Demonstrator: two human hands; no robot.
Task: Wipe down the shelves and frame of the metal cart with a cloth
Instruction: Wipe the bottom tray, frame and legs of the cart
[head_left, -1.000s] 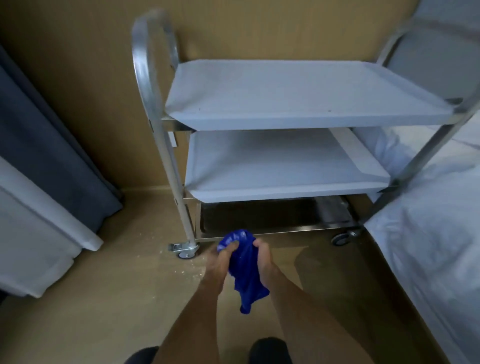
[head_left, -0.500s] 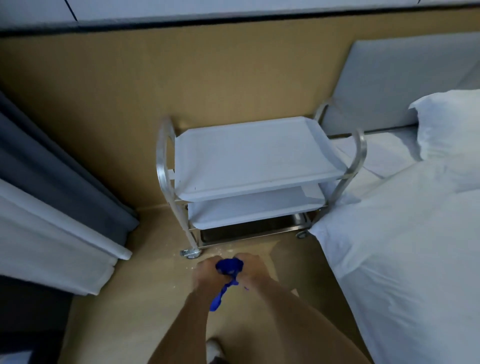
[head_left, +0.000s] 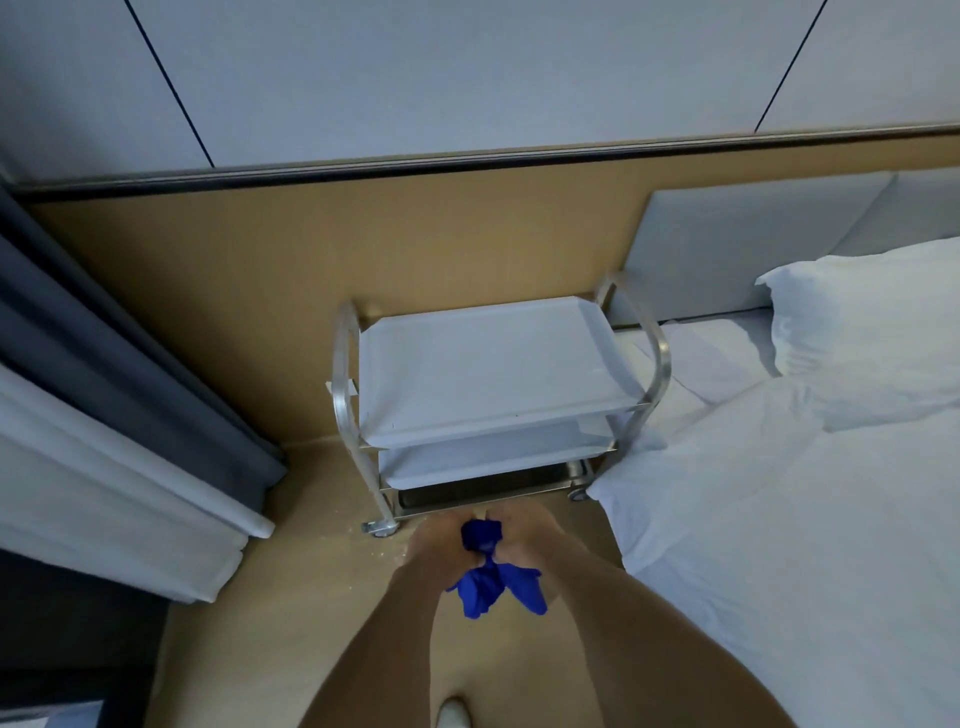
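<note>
Seen from above, looking down at both arms. Left hand (head_left: 434, 545) and right hand (head_left: 524, 540) held close together, low in the view, in front of the cart (head_left: 488, 374). Blue cloth (head_left: 488, 571) bunched between the two hands: upper part squeezed in the gap between them, lower ends hanging down loose below the wrists in two folds. Fingers of both hands curled around the cloth, clamped on it from each side; single fingertips hidden behind the hands, so exact position not possible to tell. Cloth not touching the cart, only held just before its lowest shelf.

Metal cart stood against the tan wall (head_left: 249, 291), with three shelves one under another, the top shelf (head_left: 483, 364) pale and flat, curved frame bars (head_left: 345, 384) on both ends, a small wheel (head_left: 382, 527) at the near left corner. Bed with white sheet (head_left: 779, 519) just beside the cart on the right, a pillow (head_left: 862, 332) on it. Dark curtain (head_left: 119, 374) on the left. Small white crumbs on the floor (head_left: 291, 597) near the wheel.
</note>
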